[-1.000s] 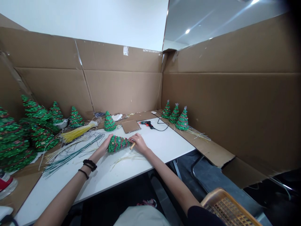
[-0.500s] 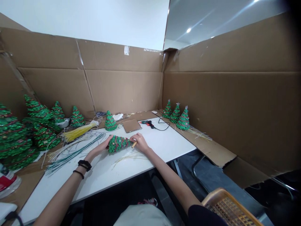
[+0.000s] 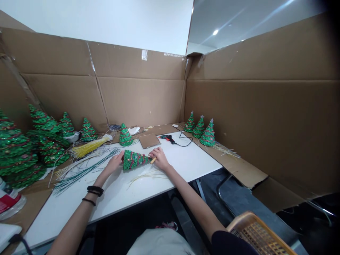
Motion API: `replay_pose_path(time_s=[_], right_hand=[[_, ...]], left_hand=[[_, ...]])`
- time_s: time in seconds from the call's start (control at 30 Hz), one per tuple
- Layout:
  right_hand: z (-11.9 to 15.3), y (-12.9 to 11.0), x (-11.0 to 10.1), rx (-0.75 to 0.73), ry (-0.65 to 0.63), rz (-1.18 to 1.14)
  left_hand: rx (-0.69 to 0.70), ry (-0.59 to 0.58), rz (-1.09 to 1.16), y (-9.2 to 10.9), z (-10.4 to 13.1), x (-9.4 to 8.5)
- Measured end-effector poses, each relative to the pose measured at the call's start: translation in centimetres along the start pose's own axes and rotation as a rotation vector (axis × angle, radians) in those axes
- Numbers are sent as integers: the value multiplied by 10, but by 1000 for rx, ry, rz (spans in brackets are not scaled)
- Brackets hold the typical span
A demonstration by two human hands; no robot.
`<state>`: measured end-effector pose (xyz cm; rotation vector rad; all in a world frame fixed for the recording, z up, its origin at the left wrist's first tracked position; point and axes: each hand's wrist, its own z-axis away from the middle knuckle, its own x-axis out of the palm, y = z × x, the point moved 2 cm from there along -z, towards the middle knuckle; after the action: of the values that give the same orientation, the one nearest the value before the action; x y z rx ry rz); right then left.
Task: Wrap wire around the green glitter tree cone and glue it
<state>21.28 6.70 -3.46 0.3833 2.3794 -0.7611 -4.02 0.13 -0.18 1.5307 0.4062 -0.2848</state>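
Note:
A small green Christmas tree (image 3: 135,160) with red garland lies tilted on its side above the white tabletop, its tip pointing right. My left hand (image 3: 115,162) is closed around its base. At the tip, my right hand (image 3: 158,158) is closed on a small tool with a short wooden handle (image 3: 153,160); the tool's working end is hidden by the fingers and the tree. Thin pale yellow strands (image 3: 147,175) lie on the table just below the tree.
A glue gun (image 3: 168,139) with a black cord lies beside a cardboard square (image 3: 149,140). Yellow strands (image 3: 90,147) and green strands (image 3: 86,173) are spread at left. Finished-looking trees stand left (image 3: 16,148) and right (image 3: 208,134). Cardboard walls (image 3: 143,95) enclose the table.
The tree and both hands have shifted very slightly up and right. The view has also moved a little. Both hands keep their hold.

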Motion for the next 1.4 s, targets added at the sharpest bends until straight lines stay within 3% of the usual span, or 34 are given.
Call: replay_pose_path(time_s=[0.23,0.37,0.6,0.93,1.17,1.4], right_hand=[[1,5,1,129,47,-122],[3,5,4,175,62,-172],[4,4,6,184,54,-222],[4,0,3,174,96,-235],[3,-5,8,132,71,-233],[3,-17,19,114,49,-207]], left_hand=[[181,-96,-81,-14,3,-8],[304,9,-302,-21,8,-10],[373,223,-567,-18,21,-6],[477,225,-836,-11,26,2],[527,354,-1020,-7,32,5],[472,217,-1026,-4,29,10]])
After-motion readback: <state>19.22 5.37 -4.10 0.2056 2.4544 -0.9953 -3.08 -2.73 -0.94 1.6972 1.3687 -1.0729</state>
